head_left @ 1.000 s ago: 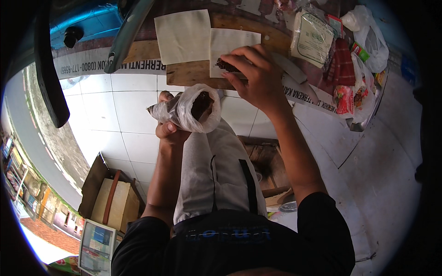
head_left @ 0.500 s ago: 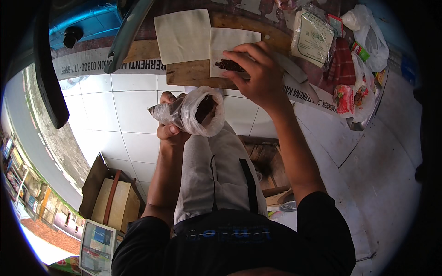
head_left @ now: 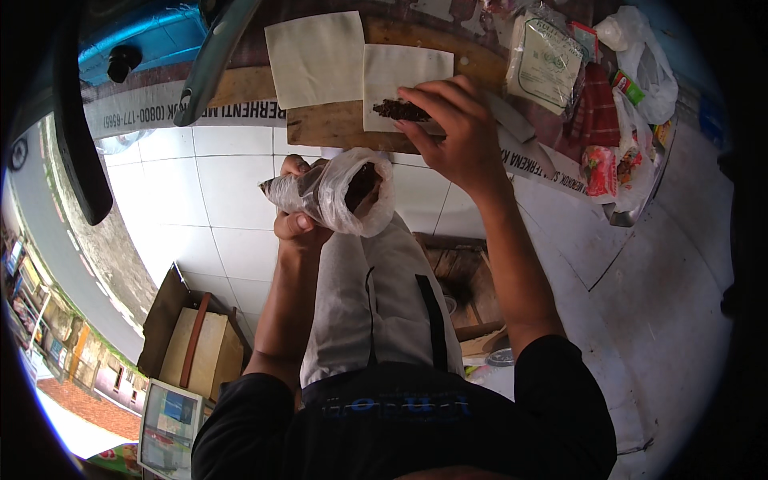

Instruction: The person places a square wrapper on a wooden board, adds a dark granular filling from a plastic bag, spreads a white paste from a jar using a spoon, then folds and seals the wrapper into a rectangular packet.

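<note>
My left hand (head_left: 298, 222) is wrapped round a clear plastic bag (head_left: 322, 198), its rolled-back mouth tilted to the right, with something dark brown inside. At the far side, two square pale sheets lie on a wooden board (head_left: 324, 128). On the right sheet (head_left: 400, 68) sits an elongated heap of dark brown crumbs (head_left: 392, 110). My right hand (head_left: 464, 124) is over that sheet, index finger and thumb parted at the heap's right end, its palm side partly hidden. The left sheet (head_left: 314, 60) is bare.
A knife (head_left: 516, 120) lies just right of my right hand. Beyond it are a wrapped stack of pale sheets (head_left: 546, 64), a red cloth (head_left: 594, 104) and plastic bags (head_left: 640, 56). Dark metal bars (head_left: 216, 60) cross the upper left. A wooden box (head_left: 192, 348) stands at lower left.
My right hand has drawn slightly to the right, showing more of the heap's right end. The left hand and its bag have barely shifted.
</note>
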Demonstrator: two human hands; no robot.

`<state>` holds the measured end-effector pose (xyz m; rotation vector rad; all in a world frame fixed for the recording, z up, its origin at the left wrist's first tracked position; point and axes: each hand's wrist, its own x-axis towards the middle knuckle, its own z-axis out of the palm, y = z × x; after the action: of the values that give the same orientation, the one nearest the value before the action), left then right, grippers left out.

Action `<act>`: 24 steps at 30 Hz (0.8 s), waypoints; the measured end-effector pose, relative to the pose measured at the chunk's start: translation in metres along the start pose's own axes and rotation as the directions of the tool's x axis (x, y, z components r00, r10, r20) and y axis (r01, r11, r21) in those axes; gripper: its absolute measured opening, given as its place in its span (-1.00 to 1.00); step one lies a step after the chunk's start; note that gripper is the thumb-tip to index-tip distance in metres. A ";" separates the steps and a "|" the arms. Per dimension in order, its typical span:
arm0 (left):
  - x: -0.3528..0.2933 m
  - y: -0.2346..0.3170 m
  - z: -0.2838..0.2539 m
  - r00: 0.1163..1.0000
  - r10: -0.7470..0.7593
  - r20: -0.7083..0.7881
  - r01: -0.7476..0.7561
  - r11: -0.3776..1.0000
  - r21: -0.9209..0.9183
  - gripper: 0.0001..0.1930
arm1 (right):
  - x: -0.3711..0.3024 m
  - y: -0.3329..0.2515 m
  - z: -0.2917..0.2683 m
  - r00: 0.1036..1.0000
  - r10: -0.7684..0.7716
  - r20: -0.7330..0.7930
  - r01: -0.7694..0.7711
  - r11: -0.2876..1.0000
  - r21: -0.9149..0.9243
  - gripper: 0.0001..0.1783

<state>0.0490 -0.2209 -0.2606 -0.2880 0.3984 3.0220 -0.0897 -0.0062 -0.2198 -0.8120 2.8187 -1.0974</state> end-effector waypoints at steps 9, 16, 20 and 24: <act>-0.001 -0.001 -0.002 0.999 -0.031 -0.032 0.032 0.999 0.015 -0.30 | 0.004 -0.004 0.002 0.998 0.054 -0.009 -0.053 0.995 0.085 -0.48; -0.004 -0.001 -0.002 0.997 -0.061 -0.049 0.062 0.998 0.009 -0.30 | 0.005 -0.009 0.001 0.998 0.059 -0.004 -0.059 0.991 0.122 -0.46; -0.003 -0.002 -0.004 0.999 -0.051 -0.019 0.052 0.999 0.009 -0.30 | 0.007 -0.010 0.001 0.999 0.044 -0.016 -0.042 0.995 0.087 -0.44; -0.003 -0.004 -0.005 0.999 -0.046 -0.011 0.045 0.999 -0.011 -0.29 | 0.007 -0.013 0.001 0.998 0.032 0.061 -0.036 0.997 0.069 -0.42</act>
<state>0.0535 -0.2189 -0.2651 -0.3102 0.3708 2.9802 -0.0895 -0.0180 -0.2107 -0.7747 2.7185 -1.1395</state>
